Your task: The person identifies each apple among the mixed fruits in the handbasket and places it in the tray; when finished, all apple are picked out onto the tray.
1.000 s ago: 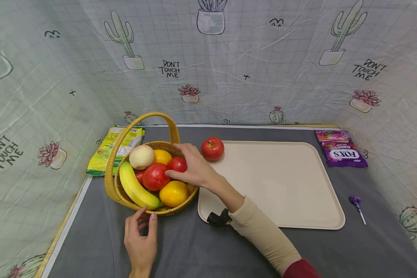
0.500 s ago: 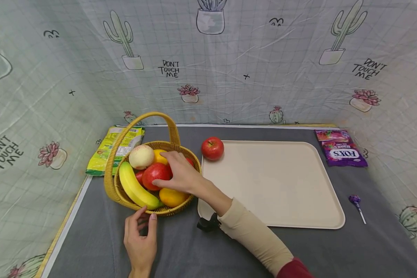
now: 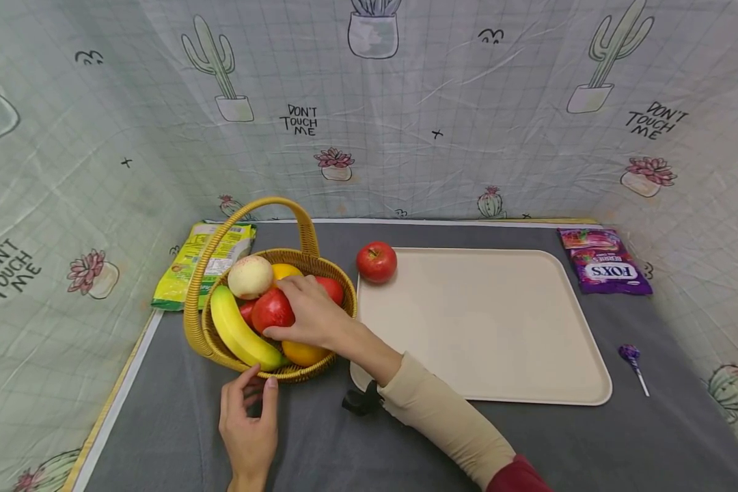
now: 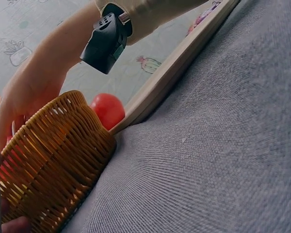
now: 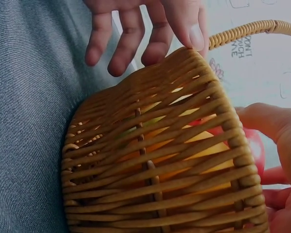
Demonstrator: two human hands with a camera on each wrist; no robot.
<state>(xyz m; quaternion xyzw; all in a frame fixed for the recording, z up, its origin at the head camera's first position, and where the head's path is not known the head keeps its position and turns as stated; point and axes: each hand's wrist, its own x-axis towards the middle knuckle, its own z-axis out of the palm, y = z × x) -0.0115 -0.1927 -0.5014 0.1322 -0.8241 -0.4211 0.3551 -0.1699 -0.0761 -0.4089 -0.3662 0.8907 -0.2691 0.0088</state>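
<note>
The yellow wicker basket [image 3: 199, 342] stands on the left of the table, full of fruit. My right hand [image 3: 313, 311] reaches into it and grips a round red fruit [image 3: 272, 311], thumb at the near side and fingers over the far side. Around that fruit lie a banana [image 3: 240, 331], a pale speckled peach-like fruit [image 3: 250, 277], an orange fruit [image 3: 304, 352], a yellow fruit [image 3: 285, 271] and a red one [image 3: 332, 288]. My left hand [image 3: 249, 424] touches the basket's near rim with relaxed fingers. From the right wrist, the wicker wall hides most of the fruit.
A beige tray [image 3: 480, 328] lies right of the basket, with a red apple [image 3: 376, 262] at its far left corner. Behind the basket is a yellow-green packet [image 3: 187, 273]. A purple candy bag [image 3: 605, 263] and a lollipop [image 3: 630, 355] lie at the right.
My right hand has moved left and down over the basket and closed around the round red fruit. The left hand has stayed at the rim.
</note>
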